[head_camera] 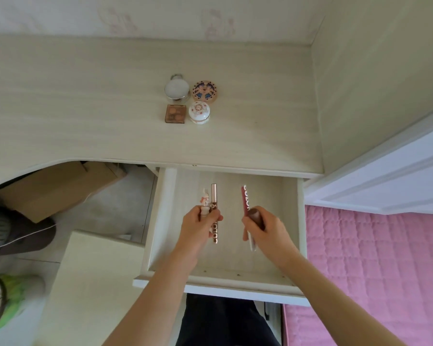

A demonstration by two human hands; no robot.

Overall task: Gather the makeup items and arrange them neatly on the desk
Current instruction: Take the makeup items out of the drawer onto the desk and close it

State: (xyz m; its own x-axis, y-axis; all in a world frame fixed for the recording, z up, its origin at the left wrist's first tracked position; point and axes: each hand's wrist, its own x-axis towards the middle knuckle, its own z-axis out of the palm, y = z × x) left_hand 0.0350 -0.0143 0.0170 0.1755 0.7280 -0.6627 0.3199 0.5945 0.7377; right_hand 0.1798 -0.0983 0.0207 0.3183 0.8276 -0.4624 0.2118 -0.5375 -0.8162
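Both hands are inside the open drawer (pixel 160 221) under the desk (pixel 85 108). My left hand (pixel 198 228) grips a small white patterned tube (pixel 205 199) and a rose-gold lip gloss tube (pixel 213 198) together. My right hand (pixel 268 231) holds a long dark-red lip gloss tube (pixel 246 199) and a brown rounded cap or lipstick (pixel 256 216). On the desk stands a two-by-two group: a silver round compact (pixel 176 89), a patterned round compact (pixel 205 91), a small brown square palette (pixel 175 113) and a white domed jar (pixel 199 111).
A wall panel (pixel 373 83) closes the desk's right side. A pink quilted bed (pixel 373 258) lies to the right of the drawer. Cardboard boxes (pixel 55 188) sit under the desk at left, and a white stool or box (pixel 90 283) stands by the drawer's left side.
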